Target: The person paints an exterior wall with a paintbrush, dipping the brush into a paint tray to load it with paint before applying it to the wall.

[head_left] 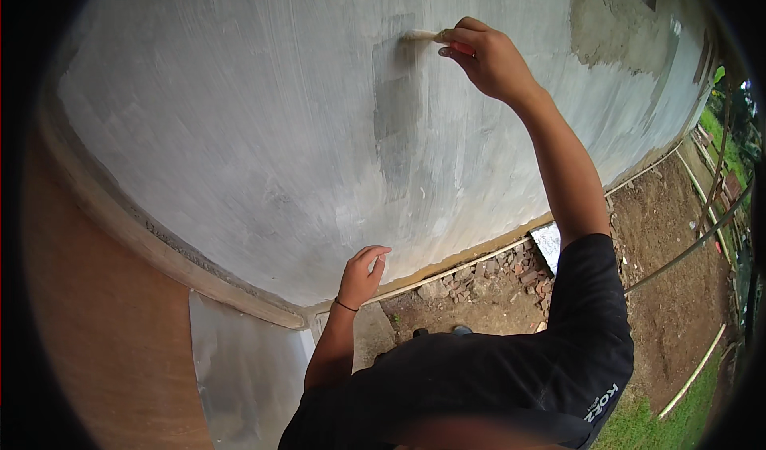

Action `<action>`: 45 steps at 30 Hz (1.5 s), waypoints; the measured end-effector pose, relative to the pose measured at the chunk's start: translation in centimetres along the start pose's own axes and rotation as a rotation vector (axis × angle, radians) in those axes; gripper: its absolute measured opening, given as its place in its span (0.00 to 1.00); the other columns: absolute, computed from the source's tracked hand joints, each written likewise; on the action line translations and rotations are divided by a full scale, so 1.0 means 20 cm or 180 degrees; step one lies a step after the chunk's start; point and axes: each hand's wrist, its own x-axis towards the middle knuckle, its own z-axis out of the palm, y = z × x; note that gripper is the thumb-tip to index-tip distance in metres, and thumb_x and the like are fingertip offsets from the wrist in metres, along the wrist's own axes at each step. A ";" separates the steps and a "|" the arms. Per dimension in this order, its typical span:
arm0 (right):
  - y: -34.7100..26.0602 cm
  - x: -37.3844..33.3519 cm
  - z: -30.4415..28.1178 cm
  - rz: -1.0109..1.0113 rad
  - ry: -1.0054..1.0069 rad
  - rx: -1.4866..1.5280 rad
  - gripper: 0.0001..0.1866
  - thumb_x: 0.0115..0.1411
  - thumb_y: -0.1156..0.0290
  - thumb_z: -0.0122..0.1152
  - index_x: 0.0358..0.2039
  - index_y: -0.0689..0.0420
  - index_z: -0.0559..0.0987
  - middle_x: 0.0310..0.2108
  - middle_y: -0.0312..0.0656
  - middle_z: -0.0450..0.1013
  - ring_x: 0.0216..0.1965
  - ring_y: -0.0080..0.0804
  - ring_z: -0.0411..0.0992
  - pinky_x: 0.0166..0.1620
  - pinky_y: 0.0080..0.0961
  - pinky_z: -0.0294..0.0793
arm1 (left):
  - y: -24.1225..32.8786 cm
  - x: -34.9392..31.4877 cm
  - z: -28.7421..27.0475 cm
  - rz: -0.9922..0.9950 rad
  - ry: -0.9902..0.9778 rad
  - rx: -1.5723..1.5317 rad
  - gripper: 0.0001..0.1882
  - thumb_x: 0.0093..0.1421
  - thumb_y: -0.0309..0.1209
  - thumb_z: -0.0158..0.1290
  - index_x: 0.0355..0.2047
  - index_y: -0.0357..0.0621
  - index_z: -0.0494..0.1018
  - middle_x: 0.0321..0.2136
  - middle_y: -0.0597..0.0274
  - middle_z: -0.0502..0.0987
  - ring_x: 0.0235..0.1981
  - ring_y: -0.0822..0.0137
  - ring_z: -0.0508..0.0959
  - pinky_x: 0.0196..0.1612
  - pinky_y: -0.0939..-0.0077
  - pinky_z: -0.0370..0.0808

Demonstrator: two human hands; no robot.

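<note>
My right hand (487, 59) is raised high against a white-painted wall (255, 131) and grips a paintbrush (427, 37) with a red handle. The bristles press flat on the wall at the top of a darker grey, wet-looking vertical strip (396, 115). My left hand (363, 274) hangs low near the foot of the wall, fingers loosely curled and holding nothing. A thin dark band circles that wrist. My black sleeve (590, 322) fills the lower right.
An unpainted grey cement patch (614, 23) shows at the wall's upper right. Broken bricks and rubble (511, 270) lie at the wall's foot on bare soil. Bamboo poles (694, 242) cross at right, with grass (686, 426) below. A brown wooden surface (104, 322) stands at left.
</note>
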 end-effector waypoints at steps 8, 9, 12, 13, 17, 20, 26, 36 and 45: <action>0.06 -0.40 0.45 -0.0808 0.0710 -0.0497 0.12 0.50 0.75 0.61 0.37 0.60 0.76 0.41 0.45 0.71 0.47 0.42 0.70 0.46 0.30 0.74 | -0.03 0.03 0.05 0.0224 -0.0103 0.0002 0.09 0.61 0.26 0.48 0.39 0.40 0.75 0.35 0.54 0.78 0.35 0.61 0.77 0.35 0.74 0.73; 0.05 -0.59 0.57 -0.0915 0.0483 -0.0626 0.13 0.50 0.75 0.60 0.38 0.61 0.76 0.42 0.46 0.70 0.49 0.43 0.69 0.48 0.30 0.73 | -0.05 0.03 0.05 0.0257 -0.0105 0.0004 0.09 0.61 0.26 0.48 0.39 0.40 0.75 0.35 0.54 0.78 0.35 0.61 0.77 0.35 0.74 0.73; -0.02 -1.10 0.81 -0.0965 -0.0262 -0.0590 0.13 0.51 0.72 0.55 0.38 0.59 0.75 0.41 0.44 0.69 0.49 0.41 0.69 0.47 0.27 0.74 | -0.07 0.02 0.06 0.0169 -0.0198 -0.0020 0.09 0.61 0.26 0.48 0.38 0.39 0.75 0.35 0.54 0.78 0.36 0.61 0.78 0.36 0.74 0.73; -0.06 -1.22 0.86 -0.0960 -0.0457 -0.0526 0.13 0.51 0.72 0.55 0.38 0.59 0.75 0.41 0.43 0.69 0.49 0.40 0.69 0.45 0.26 0.75 | -0.07 0.02 0.07 0.0221 -0.0220 -0.0007 0.09 0.61 0.26 0.48 0.38 0.39 0.75 0.35 0.54 0.78 0.36 0.61 0.78 0.36 0.74 0.73; -0.06 -1.34 0.90 -0.0216 -0.1546 0.0422 0.11 0.54 0.70 0.57 0.37 0.56 0.77 0.37 0.38 0.70 0.41 0.35 0.72 0.39 0.29 0.75 | -0.11 -0.03 0.13 -0.0064 -0.0342 -0.0133 0.10 0.61 0.28 0.47 0.39 0.39 0.75 0.35 0.52 0.78 0.35 0.58 0.78 0.37 0.72 0.73; 0.04 -1.11 0.77 0.0170 -0.1411 0.0687 0.10 0.54 0.69 0.57 0.38 0.56 0.77 0.35 0.39 0.70 0.38 0.38 0.72 0.38 0.32 0.75 | -0.13 -0.05 0.18 -0.0174 -0.0384 -0.0227 0.10 0.61 0.29 0.47 0.39 0.40 0.75 0.36 0.53 0.78 0.36 0.59 0.78 0.37 0.71 0.73; 0.14 -0.18 0.16 -0.0047 -0.0882 0.0492 0.10 0.54 0.72 0.60 0.38 0.59 0.78 0.32 0.44 0.73 0.33 0.44 0.72 0.36 0.33 0.72 | -0.14 -0.06 0.19 -0.0337 -0.0326 -0.0188 0.11 0.62 0.30 0.47 0.39 0.41 0.76 0.36 0.54 0.78 0.37 0.61 0.79 0.37 0.71 0.75; 0.24 0.14 -0.22 -0.0663 0.0761 -0.0079 0.12 0.53 0.70 0.63 0.38 0.58 0.77 0.36 0.40 0.73 0.34 0.39 0.75 0.34 0.28 0.77 | -0.02 0.01 0.41 -0.0571 -0.0129 -0.0133 0.11 0.62 0.31 0.46 0.39 0.40 0.76 0.36 0.54 0.79 0.37 0.61 0.79 0.37 0.71 0.75; 0.54 -1.51 -0.12 0.2048 0.0771 0.1476 0.13 0.54 0.76 0.62 0.41 0.61 0.77 0.35 0.46 0.74 0.36 0.38 0.74 0.40 0.27 0.73 | 0.13 0.08 0.87 -0.0862 -0.0688 -0.0188 0.12 0.63 0.31 0.46 0.39 0.37 0.76 0.35 0.54 0.79 0.36 0.65 0.79 0.38 0.75 0.74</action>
